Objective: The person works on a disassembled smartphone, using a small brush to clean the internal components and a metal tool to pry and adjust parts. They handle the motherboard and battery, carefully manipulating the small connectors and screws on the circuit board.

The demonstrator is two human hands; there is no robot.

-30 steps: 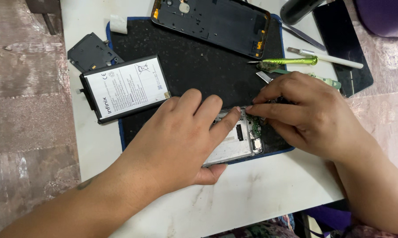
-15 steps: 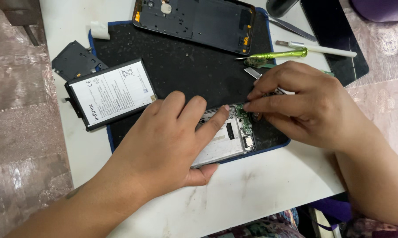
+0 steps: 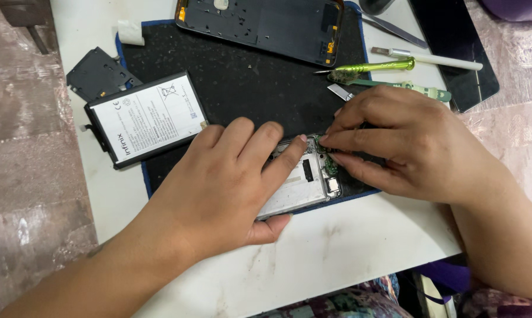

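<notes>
We're looking at a phone repair bench: a black work mat [image 3: 248, 88] lying on a white table [image 3: 336, 247], screwdriver [image 3: 375, 67] and loose battery [image 3: 148, 121] sitting out.

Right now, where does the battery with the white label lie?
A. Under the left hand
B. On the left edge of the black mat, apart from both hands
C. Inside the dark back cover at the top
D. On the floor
B: the battery lies flat across the left edge of the black mat, clear of the left hand and the right hand.
</notes>
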